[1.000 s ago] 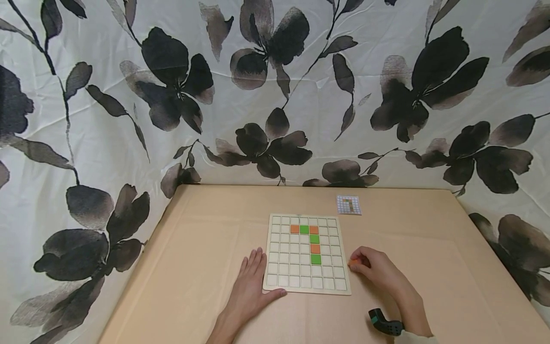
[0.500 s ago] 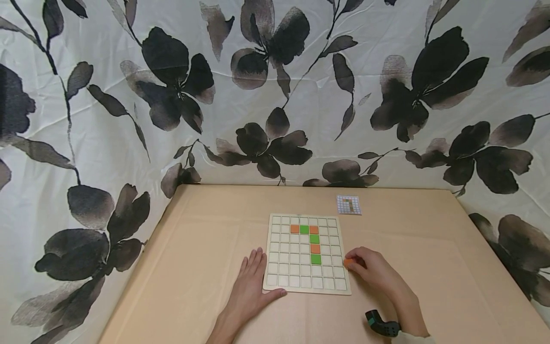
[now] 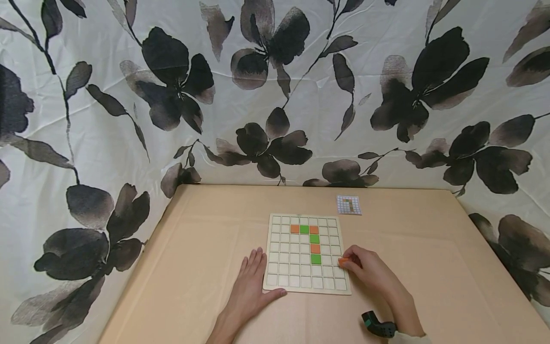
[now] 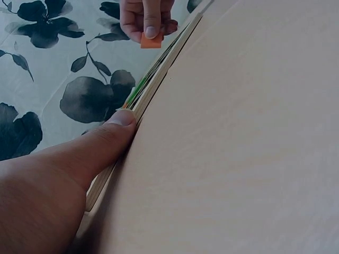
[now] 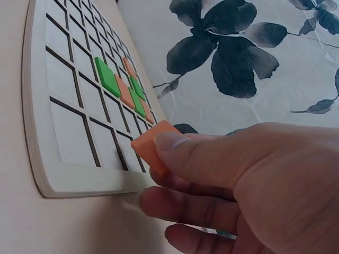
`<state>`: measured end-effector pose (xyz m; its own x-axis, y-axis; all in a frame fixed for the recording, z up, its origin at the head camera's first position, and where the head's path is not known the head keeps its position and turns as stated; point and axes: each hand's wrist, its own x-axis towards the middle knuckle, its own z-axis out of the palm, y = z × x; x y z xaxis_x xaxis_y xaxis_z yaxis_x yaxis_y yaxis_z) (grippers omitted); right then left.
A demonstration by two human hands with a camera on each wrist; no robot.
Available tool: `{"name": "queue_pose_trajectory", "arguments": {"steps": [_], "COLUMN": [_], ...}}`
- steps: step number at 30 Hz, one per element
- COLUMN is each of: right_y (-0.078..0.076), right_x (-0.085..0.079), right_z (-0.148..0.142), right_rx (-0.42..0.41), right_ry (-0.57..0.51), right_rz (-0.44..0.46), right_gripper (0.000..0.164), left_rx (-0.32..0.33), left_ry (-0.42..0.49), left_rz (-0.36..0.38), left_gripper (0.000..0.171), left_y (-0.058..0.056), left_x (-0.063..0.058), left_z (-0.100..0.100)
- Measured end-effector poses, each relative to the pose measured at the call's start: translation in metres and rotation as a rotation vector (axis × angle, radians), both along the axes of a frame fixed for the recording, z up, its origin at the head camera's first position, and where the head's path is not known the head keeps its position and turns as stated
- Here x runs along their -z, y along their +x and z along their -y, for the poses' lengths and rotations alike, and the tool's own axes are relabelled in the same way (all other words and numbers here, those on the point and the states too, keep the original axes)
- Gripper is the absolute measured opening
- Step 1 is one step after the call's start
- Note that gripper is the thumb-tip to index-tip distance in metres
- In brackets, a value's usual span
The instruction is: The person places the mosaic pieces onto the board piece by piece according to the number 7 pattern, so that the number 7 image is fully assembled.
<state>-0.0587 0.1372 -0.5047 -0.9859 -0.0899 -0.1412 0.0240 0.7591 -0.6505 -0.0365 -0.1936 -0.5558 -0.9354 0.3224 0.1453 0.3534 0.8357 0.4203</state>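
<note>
A pale wooden grid board [image 3: 292, 268] lies on the table with several orange and green square tiles set in its cells, such as a green tile [image 3: 316, 259] at the lower end of a column. My left hand [image 3: 248, 288] rests along the board's left side, fingers straight, its thumb on the near edge. With thumb and fingers my right hand [image 3: 375, 273] pinches an orange square tile [image 5: 154, 148]. That tile is held just above the board's right edge, tilted in the right wrist view. In the left wrist view, the left thumb [image 4: 108, 140] touches the board's rim.
Behind the board lies a small printed card [image 3: 349, 205] with a grid pattern. A black device [image 3: 378, 325] is worn at the right wrist. The wooden table [image 3: 206, 229] ends at a floral cloth [image 3: 326, 114] at the back and sides.
My right hand has moved left with the orange tile, from beside the board to over its right edge. My left hand and the tiles on the board stay put.
</note>
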Motion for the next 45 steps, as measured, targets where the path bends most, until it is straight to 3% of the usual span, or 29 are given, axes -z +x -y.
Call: {"name": "queue_pose_trajectory", "arguments": {"steps": [21, 45], "right_y": [0.001, 0.004], "right_x": [0.004, 0.013], "right_z": [0.018, 0.040], "right_rx": [-0.039, -0.100], "right_ry": [-0.061, -0.042], "right_rz": [-0.046, -0.087], "right_gripper": [0.013, 0.010], "left_rx": [-0.004, -0.001], "left_ry": [0.000, 0.014], "left_rz": [-0.011, 0.014], "left_gripper": [0.110, 0.110], "left_y": [-0.002, -0.001], "left_x": [0.002, 0.001], "left_z": [0.000, 0.000]}}
